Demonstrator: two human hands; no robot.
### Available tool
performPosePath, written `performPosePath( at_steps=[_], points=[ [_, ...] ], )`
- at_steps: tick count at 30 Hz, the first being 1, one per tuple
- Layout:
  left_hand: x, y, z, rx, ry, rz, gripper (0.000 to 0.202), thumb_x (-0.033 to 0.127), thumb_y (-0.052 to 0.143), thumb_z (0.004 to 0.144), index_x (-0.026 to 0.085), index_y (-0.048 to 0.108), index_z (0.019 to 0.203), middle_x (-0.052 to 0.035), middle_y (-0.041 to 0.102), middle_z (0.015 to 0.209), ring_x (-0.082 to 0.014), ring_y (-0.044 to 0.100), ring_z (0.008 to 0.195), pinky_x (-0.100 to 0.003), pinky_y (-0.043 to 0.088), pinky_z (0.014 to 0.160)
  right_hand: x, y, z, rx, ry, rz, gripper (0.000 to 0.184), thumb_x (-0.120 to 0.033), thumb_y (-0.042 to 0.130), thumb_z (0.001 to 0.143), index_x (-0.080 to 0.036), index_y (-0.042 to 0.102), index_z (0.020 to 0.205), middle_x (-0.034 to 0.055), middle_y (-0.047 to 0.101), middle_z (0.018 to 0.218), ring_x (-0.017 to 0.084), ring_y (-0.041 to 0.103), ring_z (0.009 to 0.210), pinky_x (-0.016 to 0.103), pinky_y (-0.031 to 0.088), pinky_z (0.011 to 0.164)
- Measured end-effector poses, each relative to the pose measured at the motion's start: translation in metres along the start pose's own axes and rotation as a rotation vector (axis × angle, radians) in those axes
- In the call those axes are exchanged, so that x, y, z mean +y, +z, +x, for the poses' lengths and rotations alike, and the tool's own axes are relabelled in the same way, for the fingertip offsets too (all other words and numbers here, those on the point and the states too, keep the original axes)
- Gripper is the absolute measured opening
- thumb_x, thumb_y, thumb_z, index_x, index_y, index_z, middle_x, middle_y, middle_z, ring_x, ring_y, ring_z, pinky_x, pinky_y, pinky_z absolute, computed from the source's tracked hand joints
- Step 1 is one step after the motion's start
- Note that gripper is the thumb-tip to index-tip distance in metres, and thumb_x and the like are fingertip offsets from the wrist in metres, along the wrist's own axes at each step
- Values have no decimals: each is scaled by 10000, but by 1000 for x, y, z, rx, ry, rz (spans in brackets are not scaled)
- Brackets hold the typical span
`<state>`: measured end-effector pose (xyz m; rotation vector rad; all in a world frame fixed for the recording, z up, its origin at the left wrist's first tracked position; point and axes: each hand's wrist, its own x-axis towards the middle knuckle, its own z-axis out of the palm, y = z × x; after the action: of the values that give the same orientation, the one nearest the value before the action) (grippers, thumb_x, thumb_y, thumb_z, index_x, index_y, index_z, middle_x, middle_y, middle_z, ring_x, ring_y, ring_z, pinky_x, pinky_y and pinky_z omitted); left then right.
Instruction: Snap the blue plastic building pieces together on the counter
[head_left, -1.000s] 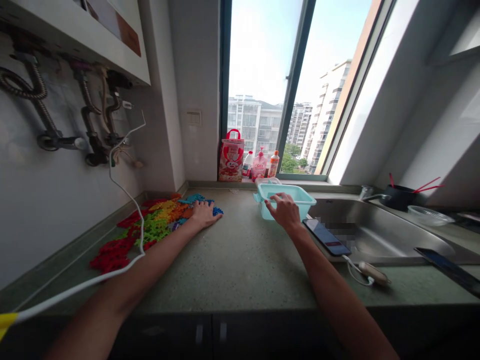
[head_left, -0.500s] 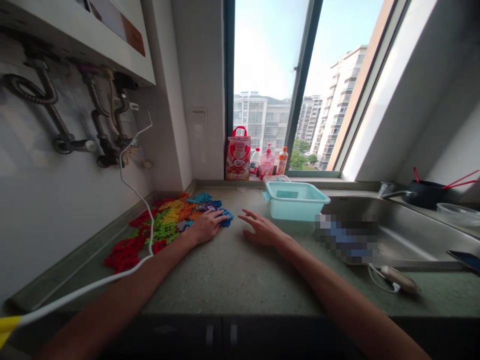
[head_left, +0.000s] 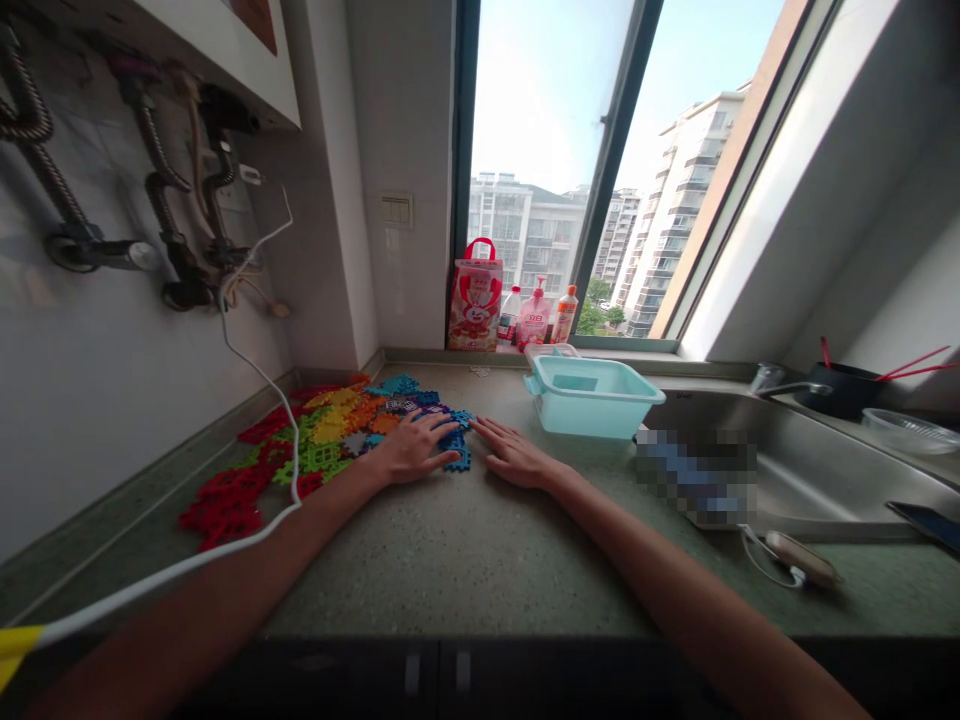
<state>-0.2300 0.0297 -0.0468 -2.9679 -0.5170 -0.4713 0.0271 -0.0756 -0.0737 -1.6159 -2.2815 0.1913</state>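
A spread of colourful interlocking plastic puzzle pieces [head_left: 322,450] lies on the speckled green countertop [head_left: 465,560], with red, yellow, orange, green and blue pieces. My left hand [head_left: 412,448] rests palm-down on the right end of that spread, fingers apart and touching the pieces. Just beside it, my right hand [head_left: 514,457] lies flat on the counter, with a few blue pieces [head_left: 457,450] between the two hands. Neither hand visibly grips anything. A teal plastic basket [head_left: 589,400] stands behind and to the right of my right hand, not touching it.
A white cable [head_left: 259,520] runs over my left forearm. Against the window stand a red gift bag [head_left: 475,310] and several bottles [head_left: 534,318]. To the right lies a steel sink [head_left: 817,465] with a blurred patch at its edge, and wall pipes [head_left: 157,190] are at left.
My right hand has moved left, away from the basket, and now lies flat next to the blue pieces. My left hand has shifted slightly further onto the pieces.
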Motion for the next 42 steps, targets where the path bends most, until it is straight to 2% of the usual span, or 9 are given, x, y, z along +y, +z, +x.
performPosePath(
  at_steps=[3, 6, 10, 13, 21, 24, 31, 39, 42],
  points=[
    [0, 2, 4, 1, -25, -24, 572, 566, 420, 1078, 223, 540, 1520, -104, 612, 1505, -266, 564, 1381, -455, 317, 1215, 0, -2, 1, 23, -3, -2, 796, -239, 552, 913, -144, 304, 1663, 163, 412, 1657, 306, 362, 1547, 505, 290, 1273],
    [-1, 2, 6, 47, -3, -49, 432, 315, 437, 1074, 227, 591, 1468, -86, 696, 1387, -243, 633, 1277, -433, 382, 1177, -1, -5, 1, 137, -15, -31, 769, -223, 602, 878, -131, 402, 1615, 176, 583, 1509, 304, 504, 1433, 475, 364, 1230],
    [0, 3, 6, 92, 88, -94, 510, 106, 473, 959, 244, 630, 1425, -65, 728, 1309, -222, 646, 1226, -390, 411, 1167, 3, -3, 1, 150, 11, -58, 735, -227, 584, 913, -165, 400, 1622, 182, 428, 1639, 321, 432, 1495, 515, 353, 1232],
    [1, 3, 6, 108, 44, -43, 440, 221, 547, 960, 239, 663, 1384, -86, 703, 1346, -270, 610, 1269, -446, 408, 1156, 7, -1, 1, 78, 32, -59, 634, -247, 564, 952, -170, 486, 1577, 191, 404, 1653, 332, 413, 1516, 520, 334, 1245],
    [2, -2, 1, 50, -55, 11, 371, 470, 544, 1004, 242, 739, 1223, -102, 756, 1213, -298, 654, 1167, -494, 362, 1109, 6, -21, -12, 141, -78, -3, 552, -120, 603, 837, -236, 711, 1367, 101, 723, 1300, 256, 694, 1179, 390, 509, 1096],
    [3, -5, 0, 45, -61, 16, 351, 489, 557, 999, 240, 741, 1165, -98, 762, 1175, -299, 659, 1146, -485, 365, 1093, 3, -31, -18, 111, -105, 26, 517, -102, 585, 824, -263, 768, 1279, 71, 749, 1270, 253, 711, 1147, 381, 527, 1072],
    [3, -9, 0, 37, -128, -15, 338, 528, 606, 977, 235, 746, 1071, -84, 768, 1118, -296, 679, 1104, -454, 405, 1052, 5, -31, -18, 130, -117, 8, 314, -333, 676, 933, -268, 799, 1214, 78, 771, 1225, 270, 723, 1104, 396, 542, 1033],
    [-17, -9, -2, 156, -156, 6, 350, 427, 546, 1025, 233, 684, 1282, -91, 738, 1256, -290, 636, 1194, -448, 414, 1053, 12, -25, -16, 158, -98, 5, 362, -276, 668, 912, -243, 770, 1257, 80, 781, 1195, 258, 725, 1091, 404, 548, 1034],
    [-28, -11, -7, 124, -132, -20, 343, 403, 529, 1030, 285, 705, 1300, -60, 733, 1291, -273, 620, 1224, -435, 398, 1084, 13, -25, -17, 150, -98, 3, 386, -244, 669, 890, -250, 765, 1264, 71, 777, 1213, 257, 720, 1113, 403, 546, 1046]
  ],
)
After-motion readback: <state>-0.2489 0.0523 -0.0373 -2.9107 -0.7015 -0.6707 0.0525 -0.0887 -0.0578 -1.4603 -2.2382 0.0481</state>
